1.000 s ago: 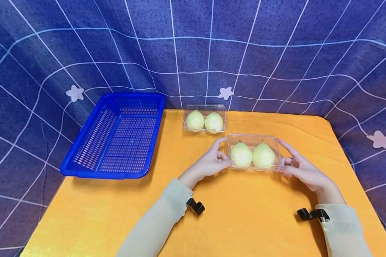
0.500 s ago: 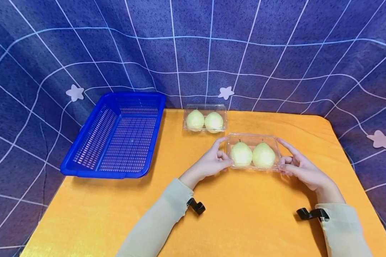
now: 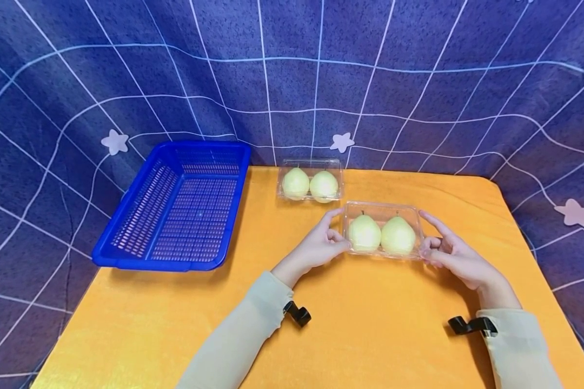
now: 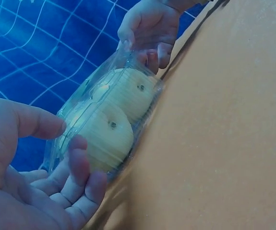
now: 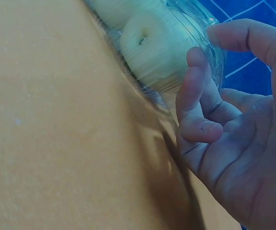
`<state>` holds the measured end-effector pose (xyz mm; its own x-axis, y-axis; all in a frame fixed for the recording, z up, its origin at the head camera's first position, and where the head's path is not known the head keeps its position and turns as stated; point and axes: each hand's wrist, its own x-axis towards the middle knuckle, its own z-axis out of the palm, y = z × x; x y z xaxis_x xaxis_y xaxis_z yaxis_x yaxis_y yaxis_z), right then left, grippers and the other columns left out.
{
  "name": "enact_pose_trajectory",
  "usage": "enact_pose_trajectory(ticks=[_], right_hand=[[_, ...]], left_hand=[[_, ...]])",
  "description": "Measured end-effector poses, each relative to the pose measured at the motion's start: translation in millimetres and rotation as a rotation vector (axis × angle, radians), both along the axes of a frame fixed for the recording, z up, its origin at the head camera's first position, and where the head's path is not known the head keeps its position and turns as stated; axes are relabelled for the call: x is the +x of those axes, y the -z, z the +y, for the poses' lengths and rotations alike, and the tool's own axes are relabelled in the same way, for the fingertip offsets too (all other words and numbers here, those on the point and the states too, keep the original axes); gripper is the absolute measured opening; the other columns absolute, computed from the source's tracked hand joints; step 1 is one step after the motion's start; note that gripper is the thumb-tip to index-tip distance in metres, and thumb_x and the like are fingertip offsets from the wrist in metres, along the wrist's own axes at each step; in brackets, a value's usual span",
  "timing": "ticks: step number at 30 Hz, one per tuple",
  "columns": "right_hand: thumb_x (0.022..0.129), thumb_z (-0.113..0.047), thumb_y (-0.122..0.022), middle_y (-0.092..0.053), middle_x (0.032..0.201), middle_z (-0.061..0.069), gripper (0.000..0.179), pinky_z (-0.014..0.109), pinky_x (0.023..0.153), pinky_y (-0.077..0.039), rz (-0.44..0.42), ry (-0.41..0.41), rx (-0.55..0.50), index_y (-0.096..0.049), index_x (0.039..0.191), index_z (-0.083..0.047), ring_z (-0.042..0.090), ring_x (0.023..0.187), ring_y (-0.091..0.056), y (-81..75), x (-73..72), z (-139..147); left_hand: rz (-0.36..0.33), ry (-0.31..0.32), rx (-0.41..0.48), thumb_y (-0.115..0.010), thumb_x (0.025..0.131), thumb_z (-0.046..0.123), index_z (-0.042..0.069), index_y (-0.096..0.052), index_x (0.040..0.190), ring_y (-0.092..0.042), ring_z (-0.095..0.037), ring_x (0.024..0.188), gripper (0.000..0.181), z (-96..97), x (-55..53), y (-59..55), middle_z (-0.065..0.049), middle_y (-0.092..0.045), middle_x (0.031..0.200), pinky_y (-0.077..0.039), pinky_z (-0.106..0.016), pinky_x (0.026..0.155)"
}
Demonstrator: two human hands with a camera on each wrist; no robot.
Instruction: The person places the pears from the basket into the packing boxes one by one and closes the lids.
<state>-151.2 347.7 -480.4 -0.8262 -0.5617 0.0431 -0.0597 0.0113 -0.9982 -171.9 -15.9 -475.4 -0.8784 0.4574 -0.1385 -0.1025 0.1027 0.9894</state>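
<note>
A clear plastic clamshell box (image 3: 382, 254) with two pale green pears (image 3: 364, 233) inside is between both hands, right of the table's middle. At its left end my left hand (image 3: 318, 243) grips the edge, thumb on the near corner and index finger stretched to the far corner. My right hand (image 3: 459, 256) holds the right end likewise, its other fingers bent inward. In the left wrist view the lidded box (image 4: 104, 115) lies between the hands, pear ends showing through the plastic. Thumb and fingers meet the box's end (image 5: 214, 72) in the right wrist view.
A second clear box (image 3: 310, 163) with two pears stands at the back of the orange-covered table (image 3: 350, 329). On the left is a blue perforated basket (image 3: 194, 266) with nothing in it. A blue grid-patterned curtain (image 3: 292, 75) hangs behind.
</note>
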Motion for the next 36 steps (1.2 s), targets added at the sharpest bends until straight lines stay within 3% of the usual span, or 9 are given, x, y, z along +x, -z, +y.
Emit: enact_pose_trajectory(ticks=[6, 17, 22, 29, 36], right_hand=[[0.108, 0.012, -0.052, -0.06, 0.086, 0.011, 0.09, 0.041, 0.055, -0.043, -0.02, -0.005, 0.014, -0.003, 0.177, -0.02, 0.037, 0.065, -0.041, -0.4, 0.0, 0.5], [0.108, 0.011, -0.05, -0.064, 0.088, 0.009, 0.089, 0.044, 0.057, -0.033, -0.039, 0.005, -0.011, -0.003, 0.177, -0.02, 0.026, 0.065, -0.051, 4.6, 2.8, 1.1], [0.109, 0.012, -0.048, -0.064, 0.091, 0.006, 0.089, 0.043, 0.058, -0.035, -0.038, -0.001, -0.027, -0.002, 0.177, -0.02, 0.024, 0.07, -0.056, 7.3, 3.5, 2.6], [0.108, 0.013, -0.048, -0.064, 0.092, 0.006, 0.09, 0.036, 0.057, -0.048, -0.057, 0.007, -0.022, -0.003, 0.177, -0.023, 0.019, 0.071, -0.059, 10.3, 3.1, 4.1], [0.109, 0.012, -0.047, -0.064, 0.092, 0.006, 0.089, 0.036, 0.058, -0.047, -0.043, -0.019, -0.039, -0.001, 0.177, -0.021, 0.021, 0.072, -0.06, 8.0, 0.8, 1.1]], left_hand=[[-0.01, 0.002, -0.006, -0.073, 0.099, 0.001, 0.027, -0.026, 0.172, -0.066, -0.022, 0.071, 0.091, 1.2, -0.1, -0.4, -0.017, -0.074, 0.089, -0.057, -0.032, 0.07], [-0.024, 0.002, 0.001, -0.072, 0.1, 0.001, 0.027, -0.026, 0.172, -0.067, -0.026, 0.075, 0.09, 1.9, 0.6, 2.3, -0.012, -0.074, 0.088, -0.057, -0.031, 0.07], [-0.032, 0.005, 0.01, -0.072, 0.1, 0.001, 0.027, -0.026, 0.172, -0.064, -0.021, 0.071, 0.09, 3.6, 0.7, 1.9, -0.01, -0.072, 0.086, -0.056, -0.031, 0.07], [-0.047, 0.002, 0.028, -0.071, 0.1, -0.001, 0.027, -0.025, 0.172, -0.063, -0.02, 0.069, 0.09, 4.4, 2.0, 0.3, -0.009, -0.071, 0.084, -0.056, -0.031, 0.069], [-0.047, -0.021, 0.026, -0.072, 0.099, -0.002, 0.027, -0.027, 0.171, -0.061, -0.019, 0.066, 0.09, 2.1, 1.8, 1.6, -0.018, -0.07, 0.088, -0.055, -0.031, 0.067]])
